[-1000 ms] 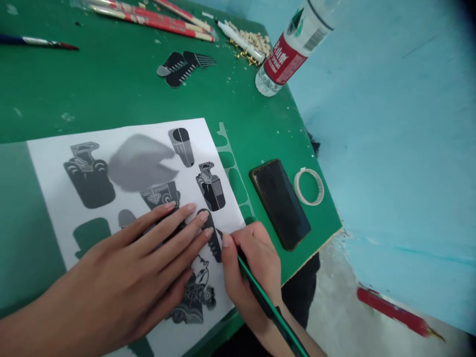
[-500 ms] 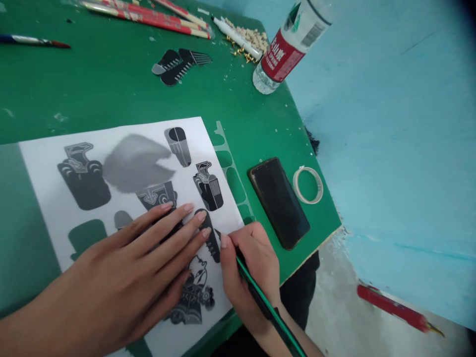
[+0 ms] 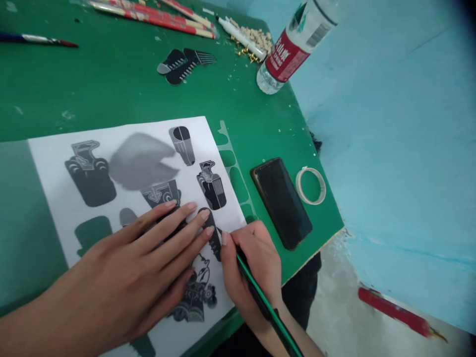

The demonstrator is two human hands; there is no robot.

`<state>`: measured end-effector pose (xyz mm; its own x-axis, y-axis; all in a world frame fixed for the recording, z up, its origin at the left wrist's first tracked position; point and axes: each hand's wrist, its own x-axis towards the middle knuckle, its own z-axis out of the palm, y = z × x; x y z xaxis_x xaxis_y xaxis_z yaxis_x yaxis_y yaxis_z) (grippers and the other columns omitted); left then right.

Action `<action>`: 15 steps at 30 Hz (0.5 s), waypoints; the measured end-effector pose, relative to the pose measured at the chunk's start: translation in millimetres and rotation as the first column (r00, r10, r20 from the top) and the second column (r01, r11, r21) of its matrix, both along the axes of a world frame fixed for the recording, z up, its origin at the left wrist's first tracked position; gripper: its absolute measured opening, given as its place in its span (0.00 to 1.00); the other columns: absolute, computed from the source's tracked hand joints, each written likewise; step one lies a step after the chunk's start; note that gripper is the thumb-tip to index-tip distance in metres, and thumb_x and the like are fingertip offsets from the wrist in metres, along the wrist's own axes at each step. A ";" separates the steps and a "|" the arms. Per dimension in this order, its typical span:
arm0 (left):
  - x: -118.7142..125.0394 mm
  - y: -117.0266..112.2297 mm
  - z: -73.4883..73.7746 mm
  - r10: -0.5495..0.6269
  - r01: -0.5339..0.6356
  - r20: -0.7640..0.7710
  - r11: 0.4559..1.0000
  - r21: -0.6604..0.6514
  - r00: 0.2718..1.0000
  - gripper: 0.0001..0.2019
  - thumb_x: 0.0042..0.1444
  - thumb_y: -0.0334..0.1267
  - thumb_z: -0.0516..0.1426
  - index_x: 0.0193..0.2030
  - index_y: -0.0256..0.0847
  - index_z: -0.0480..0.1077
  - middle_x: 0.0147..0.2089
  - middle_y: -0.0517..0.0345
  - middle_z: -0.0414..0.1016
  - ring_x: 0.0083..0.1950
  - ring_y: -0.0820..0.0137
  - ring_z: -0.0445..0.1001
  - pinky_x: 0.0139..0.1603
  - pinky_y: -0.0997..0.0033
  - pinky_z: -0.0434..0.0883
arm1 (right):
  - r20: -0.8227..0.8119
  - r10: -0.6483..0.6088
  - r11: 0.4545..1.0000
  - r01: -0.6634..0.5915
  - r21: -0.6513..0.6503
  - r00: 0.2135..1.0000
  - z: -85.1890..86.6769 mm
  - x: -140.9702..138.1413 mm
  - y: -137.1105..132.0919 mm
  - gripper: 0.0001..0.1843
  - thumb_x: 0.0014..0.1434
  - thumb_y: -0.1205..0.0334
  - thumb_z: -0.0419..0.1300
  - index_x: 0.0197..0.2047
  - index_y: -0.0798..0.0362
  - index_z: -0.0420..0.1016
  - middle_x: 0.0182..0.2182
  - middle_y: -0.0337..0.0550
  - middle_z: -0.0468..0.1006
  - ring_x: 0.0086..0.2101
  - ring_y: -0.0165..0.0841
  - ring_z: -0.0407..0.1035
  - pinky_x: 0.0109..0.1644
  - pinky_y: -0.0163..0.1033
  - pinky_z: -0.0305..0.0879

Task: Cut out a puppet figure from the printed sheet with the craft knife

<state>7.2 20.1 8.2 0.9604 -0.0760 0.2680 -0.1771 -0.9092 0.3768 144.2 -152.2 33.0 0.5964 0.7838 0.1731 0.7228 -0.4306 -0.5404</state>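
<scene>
A white sheet (image 3: 48, 168) printed with grey and black patterned figures lies on the green table, with green showing through openings in it. My left hand (image 3: 145, 267) rests flat on the sheet, fingers stretched out and slightly apart, partly covering the figures. In my right hand (image 3: 253, 263) is a slim green-and-black craft knife (image 3: 266, 297), held like a pen. Its dark tip points at the sheet beside a long black printed piece (image 3: 213, 238), close to my left fingertips. Whether the tip touches the paper I cannot tell.
Right of the sheet lie a black phone (image 3: 281, 203) and a tape roll (image 3: 298, 186). A water bottle (image 3: 288, 57) stands behind, near a white marker (image 3: 241, 38) and small beads. Black cut-out pieces (image 3: 182, 64), wrapped sticks (image 3: 156, 19) and a paintbrush (image 3: 40, 39) lie farther back.
The whole view has shifted slightly, so things appear a little farther right. Both hands keep nearly the same pose on the sheet, the knife still in my right hand.
</scene>
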 end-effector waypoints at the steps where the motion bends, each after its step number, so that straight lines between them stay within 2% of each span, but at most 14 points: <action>1: 0.1 0.1 -0.2 -0.004 0.003 0.002 1.000 0.007 1.000 0.29 0.72 0.47 0.54 0.75 0.37 0.63 0.77 0.49 0.65 0.78 0.54 0.63 0.85 0.53 0.43 | 0.005 0.002 1.000 -0.002 0.004 1.000 -0.2 0.0 0.1 0.21 0.73 0.71 0.55 0.27 0.48 0.59 0.22 0.36 0.64 0.28 0.32 0.60 0.32 0.39 0.61; 15: 2.1 0.1 1.5 -0.006 0.006 0.007 0.999 0.035 1.000 0.27 0.73 0.47 0.52 0.73 0.38 0.66 0.76 0.50 0.67 0.76 0.55 0.65 0.85 0.54 0.42 | 0.065 0.015 0.999 -0.012 -0.049 0.998 0.0 1.2 -0.3 0.21 0.72 0.71 0.56 0.27 0.48 0.59 0.22 0.36 0.64 0.27 0.32 0.61 0.32 0.38 0.62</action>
<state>9.2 20.3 9.7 0.9580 -0.0910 0.2719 -0.1850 -0.9207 0.3436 145.3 -152.5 33.0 0.5741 0.8004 0.1725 0.7619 -0.4451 -0.4706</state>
